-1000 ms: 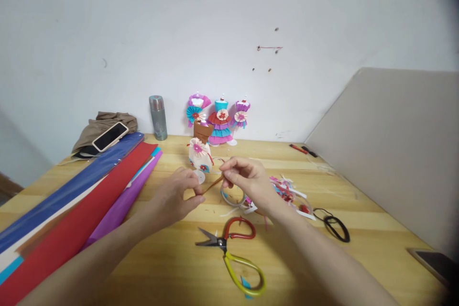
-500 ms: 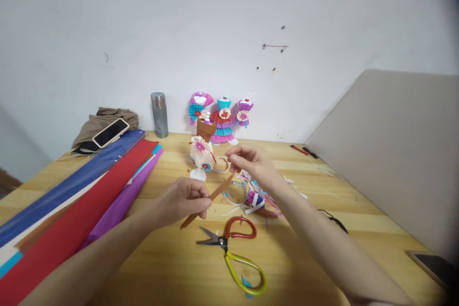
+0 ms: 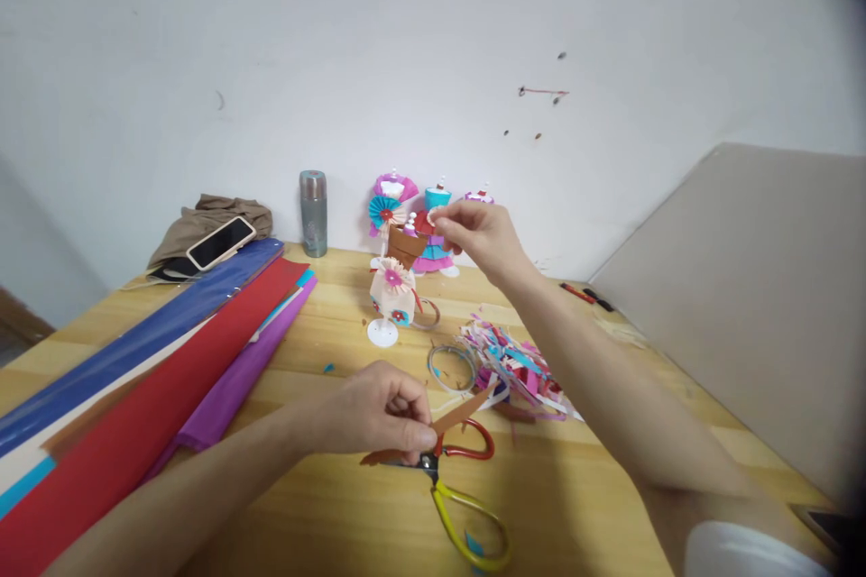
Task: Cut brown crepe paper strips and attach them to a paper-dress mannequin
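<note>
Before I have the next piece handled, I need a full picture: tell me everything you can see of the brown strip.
The brown strip is narrow, plain and matte, and looks like paper. The left hand pinches it near the middle, hiding that part. One length slants up to the right and tapers to a tip; a shorter bit shows at lower left. It passes over the scissors in this view; whether it touches them can't be told.

Strip point(image 3: 466, 412) plain brown; scissors point(image 3: 428, 463) have one red handle, one yellow. Near dress point(image 3: 399, 288): brown top point(image 3: 407, 246), cream skirt point(image 3: 406, 303), cream rosette point(image 3: 392, 278) with pink centre. Scraps point(image 3: 520, 367) mixed pink, blue, white, red; table point(image 3: 325, 523) light wood grain, flask point(image 3: 314, 221) grey.
</note>
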`<state>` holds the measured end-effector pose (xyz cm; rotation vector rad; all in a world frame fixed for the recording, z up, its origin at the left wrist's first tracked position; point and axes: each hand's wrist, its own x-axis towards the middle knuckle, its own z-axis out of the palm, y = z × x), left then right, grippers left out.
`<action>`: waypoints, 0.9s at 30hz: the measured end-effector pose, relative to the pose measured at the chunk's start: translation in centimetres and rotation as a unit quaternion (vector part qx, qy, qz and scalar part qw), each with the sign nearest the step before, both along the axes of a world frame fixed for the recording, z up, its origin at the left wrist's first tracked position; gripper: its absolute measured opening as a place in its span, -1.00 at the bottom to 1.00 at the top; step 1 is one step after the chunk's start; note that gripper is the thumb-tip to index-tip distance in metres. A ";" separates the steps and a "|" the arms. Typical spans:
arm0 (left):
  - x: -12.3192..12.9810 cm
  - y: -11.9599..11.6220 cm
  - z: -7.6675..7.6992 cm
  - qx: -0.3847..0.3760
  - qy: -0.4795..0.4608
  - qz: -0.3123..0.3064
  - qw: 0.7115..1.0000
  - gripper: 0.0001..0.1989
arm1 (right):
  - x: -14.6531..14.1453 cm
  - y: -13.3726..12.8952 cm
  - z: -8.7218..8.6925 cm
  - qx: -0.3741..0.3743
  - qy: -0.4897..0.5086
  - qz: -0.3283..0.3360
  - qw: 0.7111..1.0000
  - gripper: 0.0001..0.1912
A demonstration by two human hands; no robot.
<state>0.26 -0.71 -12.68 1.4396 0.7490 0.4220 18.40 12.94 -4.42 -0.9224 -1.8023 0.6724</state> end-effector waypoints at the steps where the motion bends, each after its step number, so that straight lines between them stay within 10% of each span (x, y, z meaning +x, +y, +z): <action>1: 0.0 -0.1 -0.1 -0.004 0.003 -0.006 1.000 -0.79 | -0.5 0.6 0.6 0.012 -0.025 0.005 1.000 -0.75; 10: -0.1 -0.4 -0.2 0.005 0.026 -0.029 0.999 -0.82 | -3.6 1.8 3.1 0.077 -0.234 -0.045 0.968 -0.72; 27: -0.1 -0.6 0.4 0.036 0.035 -0.043 0.998 -0.85 | -2.2 1.2 4.1 0.094 -0.291 0.005 0.952 -0.83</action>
